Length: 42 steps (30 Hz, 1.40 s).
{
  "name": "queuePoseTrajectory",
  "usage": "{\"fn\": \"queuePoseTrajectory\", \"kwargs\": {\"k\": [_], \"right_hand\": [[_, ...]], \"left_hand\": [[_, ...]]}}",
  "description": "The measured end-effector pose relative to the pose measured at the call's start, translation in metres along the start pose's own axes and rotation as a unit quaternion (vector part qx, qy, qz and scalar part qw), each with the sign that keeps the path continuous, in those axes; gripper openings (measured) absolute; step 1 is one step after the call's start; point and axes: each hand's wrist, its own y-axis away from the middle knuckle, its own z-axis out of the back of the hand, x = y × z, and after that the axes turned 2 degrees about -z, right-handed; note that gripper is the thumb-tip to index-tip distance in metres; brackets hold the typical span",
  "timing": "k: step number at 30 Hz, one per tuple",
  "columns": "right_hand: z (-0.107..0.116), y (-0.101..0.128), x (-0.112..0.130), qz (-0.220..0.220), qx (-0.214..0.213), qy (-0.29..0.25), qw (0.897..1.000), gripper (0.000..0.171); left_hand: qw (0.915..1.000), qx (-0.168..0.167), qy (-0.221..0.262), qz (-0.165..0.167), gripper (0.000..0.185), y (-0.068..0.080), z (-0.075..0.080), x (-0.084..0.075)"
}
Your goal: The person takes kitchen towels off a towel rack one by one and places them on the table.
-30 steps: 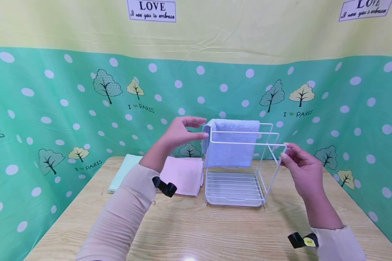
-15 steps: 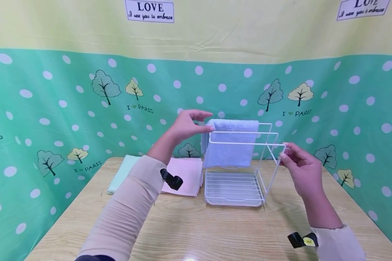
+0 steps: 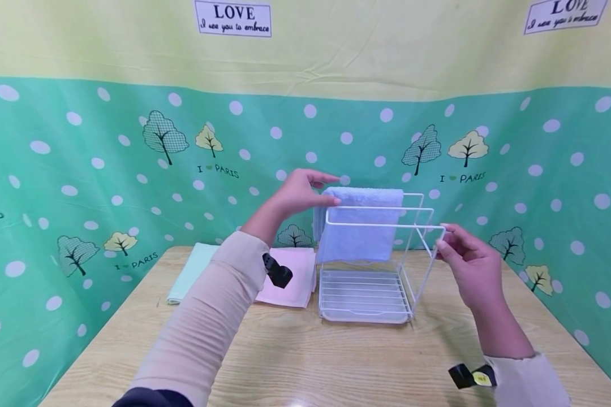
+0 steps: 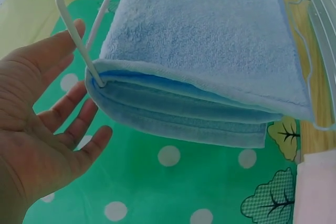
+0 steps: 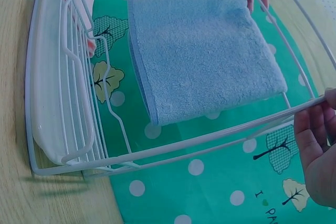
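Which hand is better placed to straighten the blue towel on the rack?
Left. The left hand is open right beside the blue towel, while the right hand pinches the rack front bar, steadying it.

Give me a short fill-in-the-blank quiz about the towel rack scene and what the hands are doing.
1. The towel hanging over the white wire rack is ____ in colour.
2. The right hand pinches the rack's front ____.
3. The pink cloth lies on the wooden ____.
4. The left hand is ____, fingers straight.

Missing words: blue; bar; table; open
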Motion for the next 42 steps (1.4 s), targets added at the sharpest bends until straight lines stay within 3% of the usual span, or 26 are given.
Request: {"fn": "queuePoseTrajectory", "kwargs": {"k": [8, 22, 30, 42], "right_hand": [[0.000, 0.002, 0.001, -0.007, -0.005, 0.018, 1.000, 0.035], [-0.002, 0.001, 0.002, 0.004, 0.002, -0.006, 1.000, 0.033], [-0.003, 0.000, 0.001, 0.008, 0.009, -0.017, 1.000, 0.032], [-0.001, 0.000, 0.001, 0.001, -0.002, -0.011, 1.000, 0.033]], "left_hand": [[0.9963, 0.039, -0.071, -0.030, 0.044, -0.011, 0.001, -0.009], [0.9904, 0.095, -0.093, -0.038, 0.047, -0.027, -0.004, -0.012], [0.9886, 0.095, -0.107, -0.045, 0.044, -0.035, -0.011, -0.015], [0.9916, 0.098, -0.078, -0.032, 0.041, -0.050, -0.020, -0.008]]}}
